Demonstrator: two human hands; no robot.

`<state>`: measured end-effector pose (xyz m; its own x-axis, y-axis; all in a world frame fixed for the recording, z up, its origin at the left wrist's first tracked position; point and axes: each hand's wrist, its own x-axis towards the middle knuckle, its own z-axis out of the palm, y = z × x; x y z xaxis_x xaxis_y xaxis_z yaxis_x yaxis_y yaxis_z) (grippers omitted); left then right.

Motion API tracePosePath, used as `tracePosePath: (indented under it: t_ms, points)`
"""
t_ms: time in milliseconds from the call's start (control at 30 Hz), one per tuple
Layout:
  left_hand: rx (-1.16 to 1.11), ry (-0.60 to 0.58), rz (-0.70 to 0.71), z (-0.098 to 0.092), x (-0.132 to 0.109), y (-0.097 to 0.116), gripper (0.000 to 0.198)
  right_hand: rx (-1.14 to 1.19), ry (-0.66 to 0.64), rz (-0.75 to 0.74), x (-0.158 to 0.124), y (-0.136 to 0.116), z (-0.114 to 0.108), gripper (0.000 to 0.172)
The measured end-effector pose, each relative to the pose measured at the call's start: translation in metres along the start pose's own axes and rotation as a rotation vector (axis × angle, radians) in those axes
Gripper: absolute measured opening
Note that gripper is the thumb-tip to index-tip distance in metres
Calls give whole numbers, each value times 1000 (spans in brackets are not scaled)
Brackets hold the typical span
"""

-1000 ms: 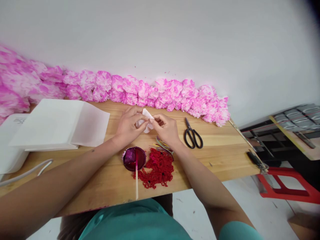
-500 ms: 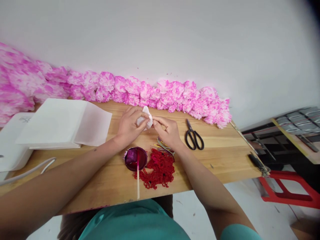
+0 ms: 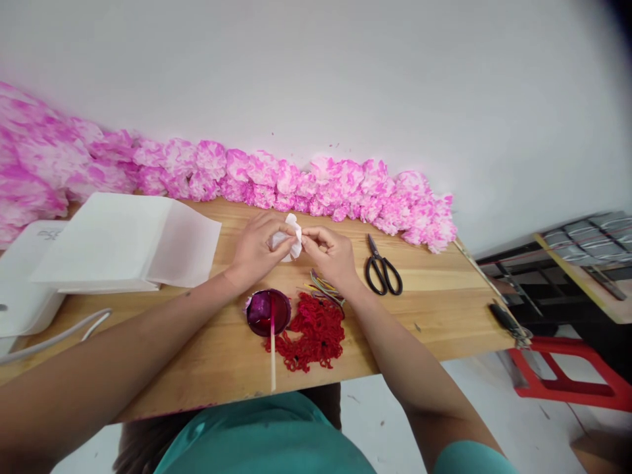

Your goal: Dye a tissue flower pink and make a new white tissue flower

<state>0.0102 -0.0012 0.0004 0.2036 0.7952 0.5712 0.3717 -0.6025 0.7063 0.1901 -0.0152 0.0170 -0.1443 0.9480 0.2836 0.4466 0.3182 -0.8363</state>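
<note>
My left hand (image 3: 261, 245) pinches a small crumpled piece of white paper (image 3: 292, 232) above the wooden table. My right hand (image 3: 332, 253) meets it from the right, thumb and forefinger pressed together at the paper's edge; whatever is between those fingertips is too small to make out. Nearer to me stands a dark bowl (image 3: 282, 315) of purple-red dye with a stick (image 3: 273, 359) resting in it. Beside the bowl lies a heap of red yarn (image 3: 318, 332), with thin coloured strands (image 3: 323, 287) just behind it. Black scissors (image 3: 380, 266) lie right of my right hand.
Pink and white paper flowers (image 3: 261, 171) line the wall side of the table (image 3: 434, 303). At the left, a stack of white sheets (image 3: 113, 243) rests by a white case (image 3: 29, 283) and a cable (image 3: 59, 342). A red stool (image 3: 567, 388) stands at the right.
The white paper has shifted slightly and its visible outline looks more folded. Both hands remain at nearly the same place, with small finger movements.
</note>
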Motion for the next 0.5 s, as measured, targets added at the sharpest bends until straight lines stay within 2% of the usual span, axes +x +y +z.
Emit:
tracePosePath:
  t_ms: [267, 500]
  points:
    - [84, -2, 28, 1, 0, -1, 4, -220, 55, -112, -2, 1, 2, 21]
    - [86, -13, 2, 2, 1, 0, 5, -252, 52, -110, -2, -3, 1, 18]
